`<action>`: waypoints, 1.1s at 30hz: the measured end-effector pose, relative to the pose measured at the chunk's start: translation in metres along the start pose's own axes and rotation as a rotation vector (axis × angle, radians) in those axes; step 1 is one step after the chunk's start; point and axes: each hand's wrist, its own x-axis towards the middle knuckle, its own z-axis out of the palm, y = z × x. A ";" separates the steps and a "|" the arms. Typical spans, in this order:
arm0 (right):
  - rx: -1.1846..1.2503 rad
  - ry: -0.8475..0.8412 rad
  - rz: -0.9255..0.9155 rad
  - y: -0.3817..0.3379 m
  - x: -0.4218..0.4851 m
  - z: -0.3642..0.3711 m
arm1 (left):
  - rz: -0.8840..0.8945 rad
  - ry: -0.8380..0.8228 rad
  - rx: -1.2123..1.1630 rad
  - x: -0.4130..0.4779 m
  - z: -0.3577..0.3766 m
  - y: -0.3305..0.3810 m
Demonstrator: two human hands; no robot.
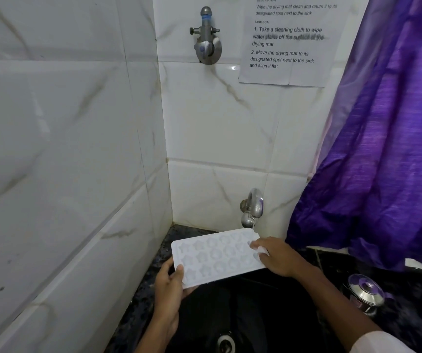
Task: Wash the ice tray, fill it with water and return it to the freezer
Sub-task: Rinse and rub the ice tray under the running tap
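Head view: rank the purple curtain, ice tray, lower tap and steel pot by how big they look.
1. purple curtain
2. ice tray
3 and 4. steel pot and lower tap look close in size, and the pot is nearer the camera, so I won't rank them.

White marbled wall tiles [64,149] meet in a corner; a purple curtain [388,149] hangs right.

White ice tray [217,256] held over black sink [255,314], just below chrome tap [253,207]. Left hand [169,294] grips tray's near-left corner, thumb on top. Right hand [278,256] lies on tray's right end, fingers across cavities. Steel lidded pot [365,294] on counter to right. Purple curtain [388,138] hangs alongside; printed sheet [291,42] on tiled wall.
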 end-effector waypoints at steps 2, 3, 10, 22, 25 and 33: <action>-0.009 0.000 -0.015 0.000 0.000 0.000 | 0.000 0.002 -0.002 0.000 0.000 0.001; -0.013 0.001 -0.018 0.000 -0.001 -0.001 | -0.002 0.001 -0.004 0.000 0.000 0.001; 0.000 0.017 0.039 0.000 0.002 -0.001 | -0.006 -0.001 0.002 -0.001 0.000 0.000; -0.044 0.019 0.056 -0.006 0.004 0.000 | 0.000 -0.009 -0.005 -0.001 -0.002 0.004; -0.043 0.004 0.041 -0.007 0.005 0.001 | -0.003 -0.009 -0.008 -0.001 -0.002 0.005; 0.025 0.057 0.054 -0.010 0.007 -0.003 | -0.001 0.002 -0.035 0.004 0.001 0.014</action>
